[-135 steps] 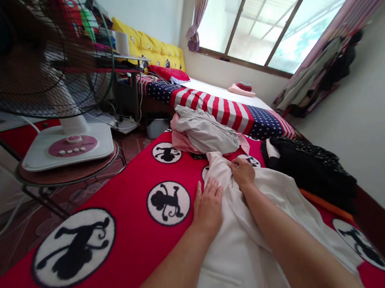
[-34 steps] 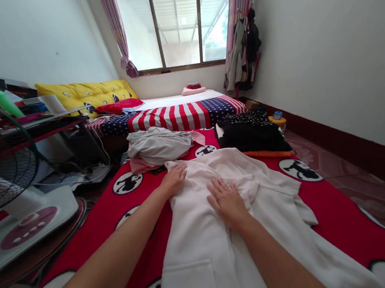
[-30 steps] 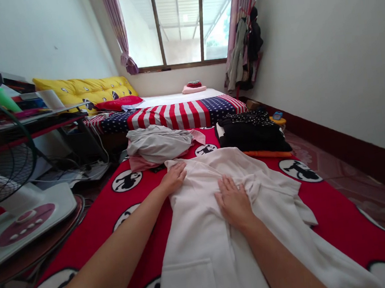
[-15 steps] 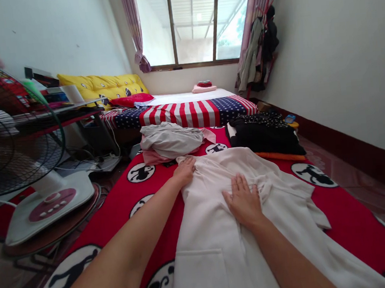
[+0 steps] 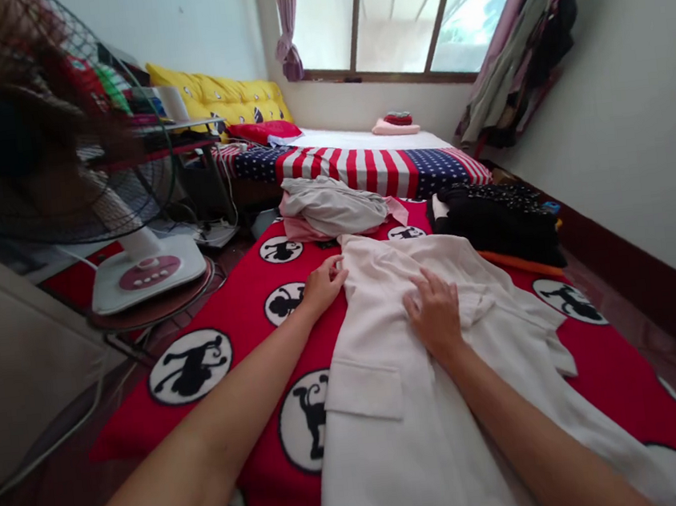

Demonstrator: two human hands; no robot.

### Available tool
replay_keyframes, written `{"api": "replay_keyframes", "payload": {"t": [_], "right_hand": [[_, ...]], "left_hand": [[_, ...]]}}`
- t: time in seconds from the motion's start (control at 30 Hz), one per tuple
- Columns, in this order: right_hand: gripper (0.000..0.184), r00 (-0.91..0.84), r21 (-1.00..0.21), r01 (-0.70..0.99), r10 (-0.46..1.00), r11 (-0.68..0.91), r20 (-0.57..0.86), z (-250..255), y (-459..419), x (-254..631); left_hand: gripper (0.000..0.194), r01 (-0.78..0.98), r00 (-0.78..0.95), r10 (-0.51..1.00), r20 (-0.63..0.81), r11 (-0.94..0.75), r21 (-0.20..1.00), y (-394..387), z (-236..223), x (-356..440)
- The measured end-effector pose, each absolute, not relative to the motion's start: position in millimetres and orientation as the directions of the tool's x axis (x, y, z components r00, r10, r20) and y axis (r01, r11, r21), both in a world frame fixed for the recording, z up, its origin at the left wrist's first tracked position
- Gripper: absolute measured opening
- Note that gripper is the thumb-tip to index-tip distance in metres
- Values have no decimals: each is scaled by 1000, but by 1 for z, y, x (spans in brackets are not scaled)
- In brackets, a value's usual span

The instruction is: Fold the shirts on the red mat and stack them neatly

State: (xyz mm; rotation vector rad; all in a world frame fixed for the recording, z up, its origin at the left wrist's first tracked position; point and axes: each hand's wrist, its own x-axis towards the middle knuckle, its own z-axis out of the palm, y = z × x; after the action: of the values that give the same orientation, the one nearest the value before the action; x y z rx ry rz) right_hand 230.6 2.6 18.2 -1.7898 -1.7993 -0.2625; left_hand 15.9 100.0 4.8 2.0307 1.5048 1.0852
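Note:
A pale pink jacket with a flap pocket lies spread on a red blanket printed with black monkey circles. My left hand rests at the jacket's left shoulder edge, fingers curled on the cloth. Flat on the jacket's chest lies my right hand, fingers stretched out, next to a bunched fold of fabric.
A heap of grey and pink clothes lies beyond the jacket, folded black clothes to the right. A standing fan on a round stool is at the left. A stars-and-stripes bed sits under the window.
The view has swung right and tilted. My right hand slid a little to the right over the jacket's chest. My left hand stays at the shoulder edge, fingers now more curled.

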Motion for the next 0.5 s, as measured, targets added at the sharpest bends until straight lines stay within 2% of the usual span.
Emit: {"api": "replay_keyframes", "payload": {"t": [0.1,0.13,0.2,0.27,0.3,0.33,0.37,0.43,0.5], "right_hand": [[29,-135,-349,868,845,352,517,44,-45,193],[27,-228,-373,829,861,416,455,51,-66,178],[30,-410,-389,792,883,470,230,61,-109,150],[54,-524,-390,776,851,496,40,59,-143,127],[67,-551,-370,778,835,508,-12,55,-154,119],[72,-568,-341,783,821,520,-53,50,-161,114],[69,-579,-306,789,811,532,-81,45,-165,111],[46,-601,-243,790,790,563,-124,38,-164,110],[27,-629,-243,772,762,588,-155,35,-160,115]], "left_hand": [[43,619,174,914,366,-390,682,98,5,17],[42,623,187,913,363,-396,674,98,5,18],[38,631,200,918,342,-388,672,98,5,18],[34,629,201,927,317,-371,684,97,5,18],[32,625,203,929,310,-367,689,97,4,18],[31,621,203,929,308,-366,693,97,4,18],[29,618,203,929,310,-367,695,97,4,19],[25,614,197,930,309,-363,701,100,3,19],[21,613,177,934,309,-350,708,106,3,19]]}}
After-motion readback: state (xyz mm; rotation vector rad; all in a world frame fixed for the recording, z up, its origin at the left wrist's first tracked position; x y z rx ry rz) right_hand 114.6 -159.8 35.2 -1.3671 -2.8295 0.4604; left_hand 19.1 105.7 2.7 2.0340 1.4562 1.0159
